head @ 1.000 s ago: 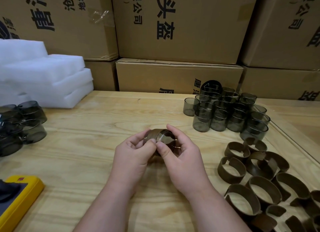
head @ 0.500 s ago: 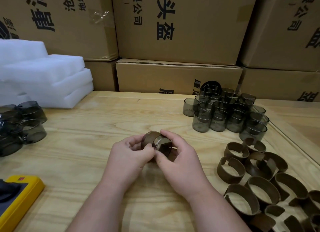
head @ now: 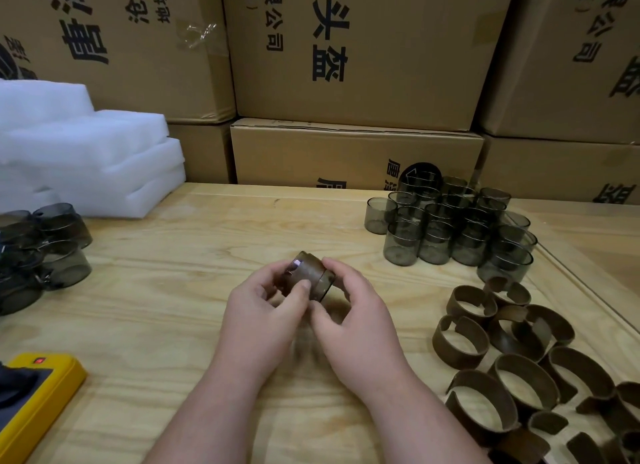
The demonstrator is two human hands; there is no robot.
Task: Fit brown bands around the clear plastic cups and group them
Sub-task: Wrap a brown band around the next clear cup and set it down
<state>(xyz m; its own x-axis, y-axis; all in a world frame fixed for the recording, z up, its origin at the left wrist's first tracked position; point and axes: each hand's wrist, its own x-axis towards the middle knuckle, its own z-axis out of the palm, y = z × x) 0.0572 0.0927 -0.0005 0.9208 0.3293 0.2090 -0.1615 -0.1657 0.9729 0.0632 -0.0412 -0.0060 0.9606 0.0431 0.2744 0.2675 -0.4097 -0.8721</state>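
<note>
Center frame, the left hand (head: 263, 311) and right hand (head: 356, 321) pinched a cup (head: 308, 280), its brown band (head: 304, 273) nearly seated. Banded cups (head: 52, 249) sat left; bare cups (head: 450, 228) and loose bands (head: 519, 359) remained right.

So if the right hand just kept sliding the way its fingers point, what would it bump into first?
The right hand points up and left, and its fingers already grip the banded cup. Past that, the left hand is probably next, holding the cup's other side. Depth is hard to judge.
</note>
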